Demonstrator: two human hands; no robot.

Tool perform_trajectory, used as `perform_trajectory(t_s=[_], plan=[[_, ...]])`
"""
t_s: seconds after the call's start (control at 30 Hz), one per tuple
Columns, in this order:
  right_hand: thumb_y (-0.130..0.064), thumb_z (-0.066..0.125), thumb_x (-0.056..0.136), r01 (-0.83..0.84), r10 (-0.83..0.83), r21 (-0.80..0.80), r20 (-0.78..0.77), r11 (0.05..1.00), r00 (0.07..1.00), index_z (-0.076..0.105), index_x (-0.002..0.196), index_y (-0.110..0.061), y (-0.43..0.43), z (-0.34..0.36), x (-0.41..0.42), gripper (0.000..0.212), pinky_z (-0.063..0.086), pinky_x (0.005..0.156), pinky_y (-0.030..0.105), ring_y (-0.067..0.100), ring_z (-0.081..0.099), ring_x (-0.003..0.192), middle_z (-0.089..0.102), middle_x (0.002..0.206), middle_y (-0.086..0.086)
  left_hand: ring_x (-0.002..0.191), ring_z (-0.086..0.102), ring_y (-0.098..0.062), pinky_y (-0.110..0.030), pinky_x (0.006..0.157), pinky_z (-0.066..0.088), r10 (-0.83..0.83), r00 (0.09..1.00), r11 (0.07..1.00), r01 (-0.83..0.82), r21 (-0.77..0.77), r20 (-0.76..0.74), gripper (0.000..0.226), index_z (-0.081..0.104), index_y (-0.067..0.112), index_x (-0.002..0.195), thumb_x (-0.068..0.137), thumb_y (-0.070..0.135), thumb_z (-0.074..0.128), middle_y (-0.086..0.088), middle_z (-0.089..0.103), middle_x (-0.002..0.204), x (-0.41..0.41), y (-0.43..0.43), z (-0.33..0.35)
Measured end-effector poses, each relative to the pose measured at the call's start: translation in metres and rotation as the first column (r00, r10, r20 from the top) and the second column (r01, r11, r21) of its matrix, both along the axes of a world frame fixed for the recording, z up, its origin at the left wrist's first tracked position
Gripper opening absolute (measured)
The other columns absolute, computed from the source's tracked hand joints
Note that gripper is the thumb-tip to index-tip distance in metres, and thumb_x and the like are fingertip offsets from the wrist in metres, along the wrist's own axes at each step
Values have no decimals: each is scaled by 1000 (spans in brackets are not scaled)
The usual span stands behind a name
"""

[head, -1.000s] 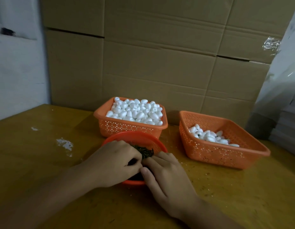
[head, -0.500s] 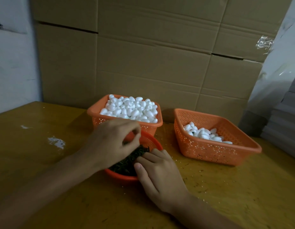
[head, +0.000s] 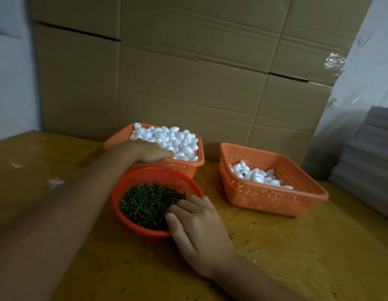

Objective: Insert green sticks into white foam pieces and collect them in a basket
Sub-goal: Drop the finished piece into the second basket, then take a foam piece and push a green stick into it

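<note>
A round orange bowl (head: 123, 187) near the front holds a heap of short green sticks (head: 145, 203). Behind it stands an orange basket (head: 195, 164) piled high with white foam pieces (head: 177, 140). My left hand (head: 145, 152) reaches over that basket's near edge, fingers bent down into the foam, fingertips hidden. My right hand (head: 197, 222) rests on the bowl's right rim, its loosely bent fingers and straight thumb touching the sticks. A second orange basket (head: 264, 203) to the right holds a small pile of foam pieces (head: 258, 177).
All three containers sit on a yellow-brown table (head: 297, 246) with small crumbs. A cardboard wall (head: 188, 83) closes the back. Grey stacked sheets (head: 368, 159) stand at the right edge. White smears (head: 55, 182) mark the table at the left.
My left hand has lifted out of the green sticks and moved back into the full foam basket. The right hand has stayed at the bowl's rim. The camera has shifted.
</note>
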State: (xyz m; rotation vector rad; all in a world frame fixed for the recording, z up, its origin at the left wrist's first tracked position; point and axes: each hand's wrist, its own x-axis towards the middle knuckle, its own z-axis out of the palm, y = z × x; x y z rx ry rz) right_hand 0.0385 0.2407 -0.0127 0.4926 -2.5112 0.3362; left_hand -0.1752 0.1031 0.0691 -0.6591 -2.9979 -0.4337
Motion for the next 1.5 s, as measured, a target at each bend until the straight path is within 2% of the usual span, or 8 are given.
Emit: perform_trajectory(t_s=[0.1,0.23,0.43,0.57,0.8,1.1,1.33,1.5], plan=[[-44,18,113,-4,4,5,0,1000,1000,52,83,-25,1,1,0,49,39,77,43,14,43,78,50,80,-9,150,37,-38,-55,121,34,30,996,999,-28,-25,79,68,51,23,153,101,65,39,-13,40,163,-4,0,-1],[-43,20,113,-3,3,3,5,1000,1000,52,84,-24,-1,0,0,47,39,77,43,14,44,78,51,81,-9,160,-17,-31,-56,129,-3,-55,997,997,57,-44,44,73,14,28,167,104,57,37,-2,-12,175,-2,3,-2],[-44,18,113,-7,7,-4,5,1000,1000,53,84,-24,-1,0,0,49,39,77,42,14,44,78,51,81,-9,148,40,-39,-50,120,39,67,984,972,-102,213,166,55,58,5,142,92,22,73,-25,41,159,-1,1,8],[-43,20,113,-10,10,-8,6,1000,1000,53,84,-23,0,1,0,48,39,78,42,14,44,79,51,81,-9,113,68,-31,-43,100,58,38,965,915,-138,378,260,6,81,7,89,83,6,80,-16,75,109,-9,-5,2],[-42,21,113,-5,5,-7,23,1000,1000,54,84,-23,-1,0,0,48,38,79,41,14,44,80,53,81,-8,82,75,-28,-36,76,61,-43,975,823,-91,561,220,34,80,21,91,74,-9,77,-17,78,101,-12,-13,-2],[-43,20,112,-10,10,-13,20,1000,1000,54,84,-23,-1,2,0,48,38,79,41,14,44,79,52,81,-8,103,74,-14,-43,102,57,-52,997,579,-10,815,49,23,81,26,95,79,11,87,4,79,103,-8,-16,2],[-45,16,113,-14,14,-15,-4,1000,1000,50,83,-25,0,0,-1,49,37,77,39,13,43,78,50,80,-10,87,79,-30,-28,76,65,-146,988,342,103,934,-55,20,76,10,106,87,9,84,-7,81,94,24,-14,13],[-45,17,113,-13,13,-13,-6,1000,1000,51,84,-25,0,-1,-1,49,36,77,38,12,42,78,50,80,-11,87,80,-18,-27,77,64,-226,974,299,100,949,-31,25,82,19,97,75,13,93,0,82,97,56,-20,15]])
